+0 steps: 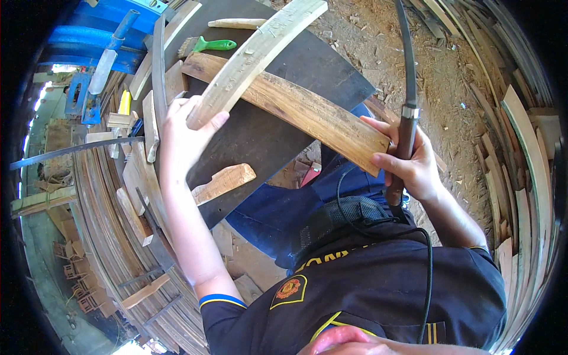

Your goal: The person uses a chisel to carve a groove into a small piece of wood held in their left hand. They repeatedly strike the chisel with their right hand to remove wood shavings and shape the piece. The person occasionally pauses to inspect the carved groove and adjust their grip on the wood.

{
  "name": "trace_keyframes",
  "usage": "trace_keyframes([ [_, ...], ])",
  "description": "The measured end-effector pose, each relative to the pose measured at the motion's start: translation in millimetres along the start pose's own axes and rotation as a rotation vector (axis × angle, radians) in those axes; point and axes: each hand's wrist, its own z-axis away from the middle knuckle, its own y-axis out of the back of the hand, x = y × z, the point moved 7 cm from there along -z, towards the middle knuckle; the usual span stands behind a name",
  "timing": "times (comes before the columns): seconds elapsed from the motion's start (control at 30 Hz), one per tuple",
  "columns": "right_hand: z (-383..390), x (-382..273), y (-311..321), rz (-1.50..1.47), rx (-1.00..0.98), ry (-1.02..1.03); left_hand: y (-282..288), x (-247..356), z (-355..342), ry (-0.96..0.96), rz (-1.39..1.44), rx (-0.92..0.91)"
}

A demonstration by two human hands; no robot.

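Note:
My left hand (184, 131) grips the near end of a pale wooden slat (260, 50) that slants up and away over a dark board (269, 133). My right hand (407, 163) is closed on the brown handle of a long dark-bladed knife (407, 56) that points away from me. The same hand also steadies the near end of a darker brown slat (296, 106), which lies across the board under the pale one.
A green-handled brush (207, 45) and a small wood block (225, 182) rest on the board. Stacks of curved wooden slats (526, 177) line the right and lower left. Blue machinery (100, 41) stands at upper left. Sawdust covers the ground (438, 77).

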Motion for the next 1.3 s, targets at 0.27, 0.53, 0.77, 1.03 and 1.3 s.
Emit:
trace_keyframes([
  [0.27, -4, 12, 2, 0.259, -0.007, -0.066, -6, 6, 4, -0.036, 0.026, 0.011],
  [0.53, -30, -66, 8, 1.106, 0.184, 0.314, -19, -1, 7, 0.078, 0.098, 0.080],
  [0.77, -45, -66, -26, 1.063, 0.045, 0.444, -11, 15, 1, 0.178, 0.213, -0.085],
  [1.03, -35, -94, -19, 1.074, 0.182, 0.468, -14, 3, 2, 0.187, 0.226, -0.073],
  [1.3, -26, -130, -32, 0.872, 0.195, 0.764, -16, 5, 8, 0.240, 0.221, -0.038],
])
